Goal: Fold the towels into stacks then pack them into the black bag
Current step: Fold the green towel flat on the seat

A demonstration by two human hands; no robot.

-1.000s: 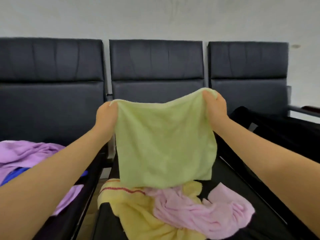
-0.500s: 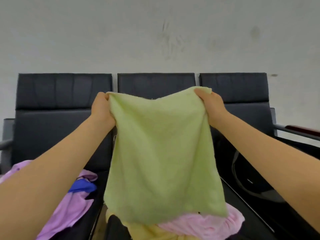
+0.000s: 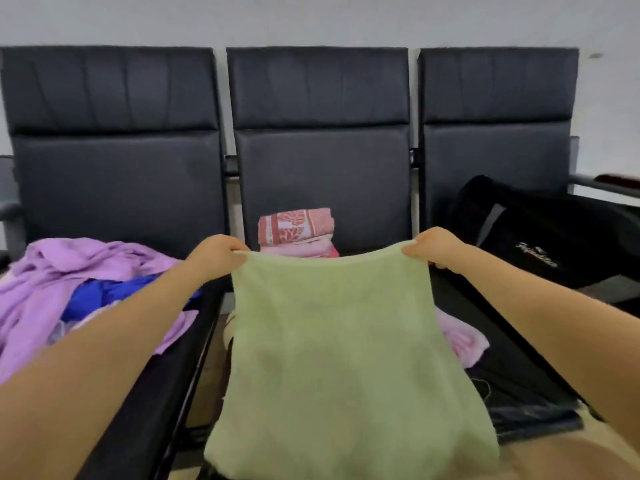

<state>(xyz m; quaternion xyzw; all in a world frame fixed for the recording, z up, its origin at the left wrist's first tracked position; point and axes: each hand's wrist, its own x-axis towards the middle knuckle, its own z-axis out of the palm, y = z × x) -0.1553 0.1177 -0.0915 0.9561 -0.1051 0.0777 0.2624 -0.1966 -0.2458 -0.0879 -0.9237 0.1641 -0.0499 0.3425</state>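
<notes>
A light green towel (image 3: 343,358) hangs spread out in front of me over the middle seat. My left hand (image 3: 216,252) pinches its top left corner and my right hand (image 3: 434,247) pinches its top right corner. Behind it, against the middle backrest, stands a stack of folded towels (image 3: 298,230), red-patterned on top, pink below. The black bag (image 3: 540,237) lies on the right seat. A pink towel (image 3: 462,337) peeks out from behind the green one on the right.
A loose heap of purple towels (image 3: 69,271) with a blue towel (image 3: 104,294) in it covers the left seat. Three black chairs (image 3: 322,161) stand in a row against a pale wall. A metal armrest (image 3: 602,183) is at the far right.
Both hands have lowered the green towel from in front of the backrests down to seat level. The view has tilted down, and the folded stack behind the towel now shows.
</notes>
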